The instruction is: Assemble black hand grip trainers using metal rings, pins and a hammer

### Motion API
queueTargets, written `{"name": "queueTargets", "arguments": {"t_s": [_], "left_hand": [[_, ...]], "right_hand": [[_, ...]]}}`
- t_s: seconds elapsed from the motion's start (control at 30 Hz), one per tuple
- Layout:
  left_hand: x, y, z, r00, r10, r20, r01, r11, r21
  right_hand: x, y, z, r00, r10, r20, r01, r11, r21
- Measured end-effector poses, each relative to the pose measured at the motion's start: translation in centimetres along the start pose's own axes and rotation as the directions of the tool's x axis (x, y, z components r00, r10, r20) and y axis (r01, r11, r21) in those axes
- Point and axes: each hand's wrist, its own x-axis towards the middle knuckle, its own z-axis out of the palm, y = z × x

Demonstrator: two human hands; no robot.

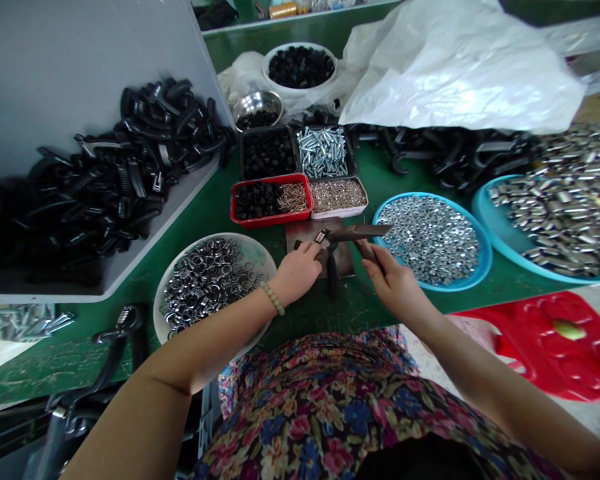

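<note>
A hammer (359,233) with a long dark head is in my right hand (393,277), its fingers wrapped round the handle. The head lies level over a flat metal plate (347,265) on the bench. My left hand (300,270) is closed on a black curved handle (333,270) with a shiny metal end, held over the plate. That metal end sits right by the hammer head; whether they touch I cannot tell. My left fingers partly hide the handle. Beside my left wrist is a white bowl (161,293) of metal rings.
Behind the plate stand a red tray (273,219) of black and copper-coloured parts and a white tray (339,212) of tiny pieces. A blue bowl (486,270) of small metal parts is at right. A grey bin (100,40) with black handles fills the left.
</note>
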Motion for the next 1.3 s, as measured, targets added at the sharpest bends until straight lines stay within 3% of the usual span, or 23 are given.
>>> {"name": "queueTargets", "arguments": {"t_s": [0.17,0.23,0.3,0.4,0.47,0.6,0.73,0.8,0.9,0.97,1.03,1.1,1.17,1.23,1.3], "left_hand": [[-1.7,0.1,-0.1,0.969,-0.22,-0.11,0.177,0.934,-0.31],[-3.2,0.5,-0.2,0.95,-0.267,-0.161,0.202,0.92,-0.335],[-4.8,0.9,-0.1,0.952,-0.253,-0.175,0.198,0.939,-0.282],[-6.2,1.1,0.3,0.974,-0.201,-0.104,0.178,0.963,-0.2],[-6.4,1.2,0.5,0.981,-0.181,-0.073,0.166,0.97,-0.18],[-6.3,1.5,0.6,0.984,-0.165,-0.066,0.151,0.973,-0.175],[-6.1,0.2,-0.6,0.98,-0.189,-0.065,0.172,0.963,-0.208],[-4.9,-2.0,-2.3,0.961,-0.242,-0.136,0.211,0.955,-0.208],[-1.4,-6.1,-5.5,0.909,-0.319,-0.269,0.297,0.947,-0.12],[1.3,-8.2,-7.3,0.936,-0.284,-0.206,0.283,0.958,-0.035],[3.4,-9.2,-8.2,0.965,-0.257,-0.049,0.259,0.965,0.041],[4.6,-9.1,-8.3,0.968,-0.24,0.071,0.232,0.967,0.107],[5.0,-8.8,-8.0,0.973,-0.211,0.097,0.194,0.968,0.16],[5.1,-8.7,-7.7,0.975,-0.208,0.082,0.19,0.965,0.18],[5.0,-9.0,-7.5,0.968,-0.236,0.083,0.224,0.965,0.14]], "right_hand": [[0.1,-0.9,-0.4,0.996,-0.055,0.067,0.059,0.996,-0.071],[0.0,-1.6,-0.7,0.995,-0.093,0.04,0.096,0.991,-0.093],[-0.1,-2.2,-0.9,0.996,-0.081,0.022,0.083,0.988,-0.132],[0.4,-2.8,-1.1,0.981,-0.001,0.195,0.05,0.967,-0.249],[0.8,-3.1,-1.2,0.96,0.006,0.281,0.074,0.959,-0.273],[1.4,-3.9,-1.1,0.982,-0.02,0.187,0.07,0.962,-0.265],[1.4,-2.9,-1.1,0.931,0.029,0.364,0.116,0.922,-0.369],[1.3,-0.7,-2.0,0.965,0.04,0.26,0.078,0.9,-0.428],[1.5,4.4,-4.3,0.996,0.069,-0.058,-0.09,0.8,-0.593],[1.9,7.5,-5.7,0.987,0.09,-0.133,-0.157,0.713,-0.683],[2.2,9.0,-6.3,0.987,0.08,-0.14,-0.158,0.652,-0.742],[2.2,8.3,-5.7,0.987,0.024,-0.159,-0.138,0.629,-0.765],[2.1,5.6,-4.0,0.99,-0.011,-0.143,-0.1,0.663,-0.742],[2.2,2.1,-1.6,0.999,0.042,-0.022,-0.046,0.749,-0.661],[2.6,-1.0,0.9,0.979,0.139,0.151,-0.027,0.818,-0.575]]}}
